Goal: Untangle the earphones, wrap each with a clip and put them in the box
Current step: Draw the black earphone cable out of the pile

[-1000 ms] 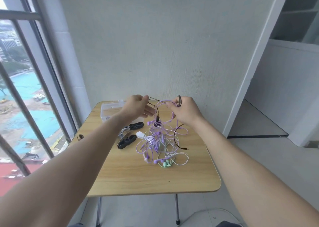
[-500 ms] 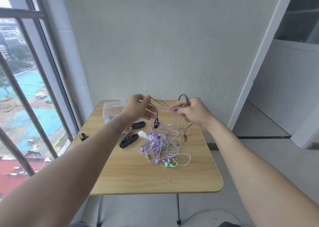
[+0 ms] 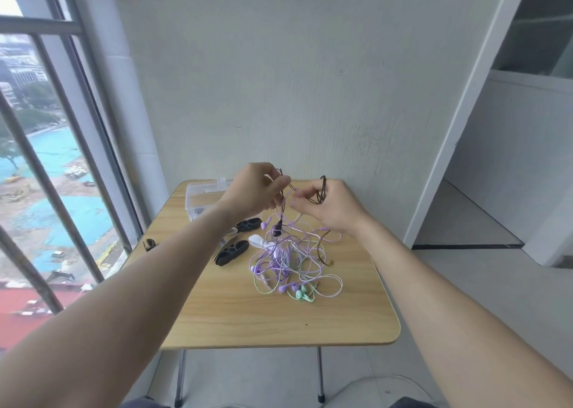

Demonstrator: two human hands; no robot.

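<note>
Since half a second ago the right hand [image 3: 330, 207] has drawn back toward the left hand [image 3: 252, 192], and its pinched loop of thin black earphone cable [image 3: 322, 189] now stands upright above the fingers. The left hand pinches another stretch of that black cable, from which the tangle of purple, white and mint-green earphones [image 3: 290, 260] hangs onto the light wooden folding table [image 3: 248, 317]. At the tangle's ten o'clock lie two black oval cable clips [image 3: 232, 252], a white clip [image 3: 259, 240] touching the cords. The clear plastic box [image 3: 201, 196] sits at the table's eleven o'clock corner, partly hidden by the left wrist. A small black clip [image 3: 149, 243] rests at the table's nine o'clock edge.
</note>
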